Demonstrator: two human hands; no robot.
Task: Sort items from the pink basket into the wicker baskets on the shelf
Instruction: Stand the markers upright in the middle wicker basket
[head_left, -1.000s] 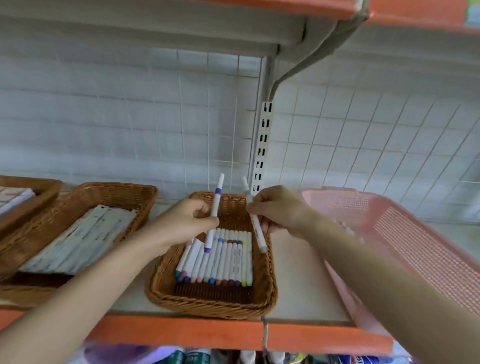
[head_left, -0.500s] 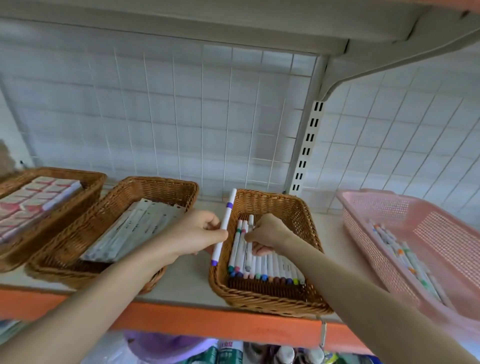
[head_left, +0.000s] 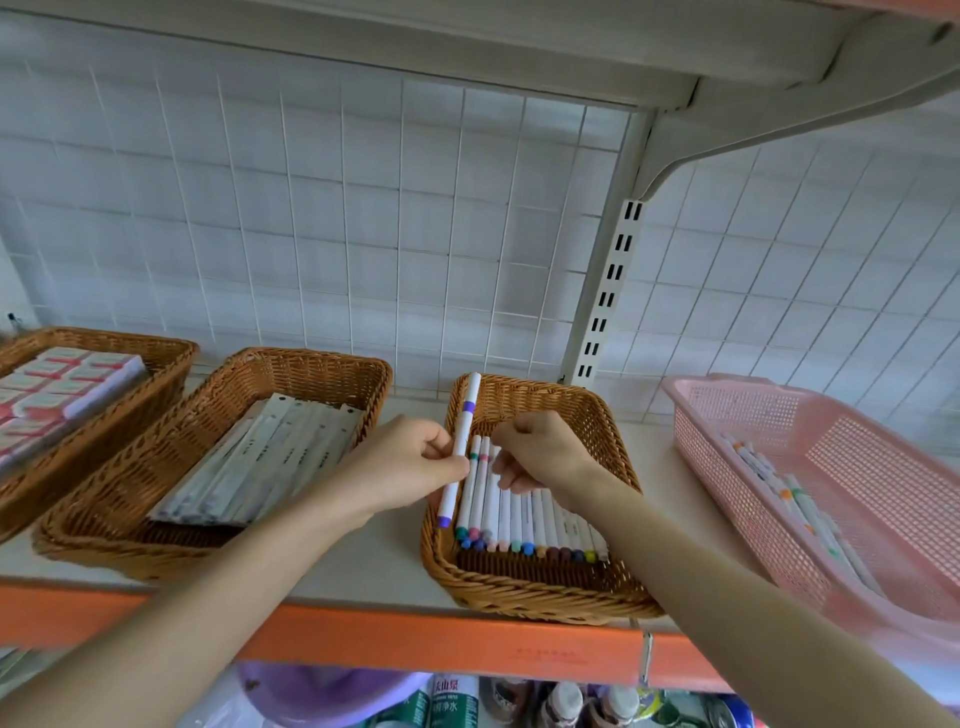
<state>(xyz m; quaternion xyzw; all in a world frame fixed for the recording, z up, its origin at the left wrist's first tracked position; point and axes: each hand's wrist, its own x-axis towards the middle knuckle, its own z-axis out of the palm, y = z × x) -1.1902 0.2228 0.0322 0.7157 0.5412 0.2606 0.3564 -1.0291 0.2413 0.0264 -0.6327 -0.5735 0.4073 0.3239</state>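
The right hand (head_left: 540, 457) curls inward, its grasp hidden. The left hand (head_left: 400, 467) pinches a white, purple-banded marker (head_left: 466, 415) lying near-to-far.

Both forearms are bare to the frame's edge, like the left hand (head_left: 402, 467) and right hand (head_left: 543, 457).

My feed shows a shop: orange-edged metal shelving (head_left: 415, 644), white wire-grid back panel (head_left: 363, 234), brown wicker basket (head_left: 519, 597) of white markers (head_left: 519, 512).
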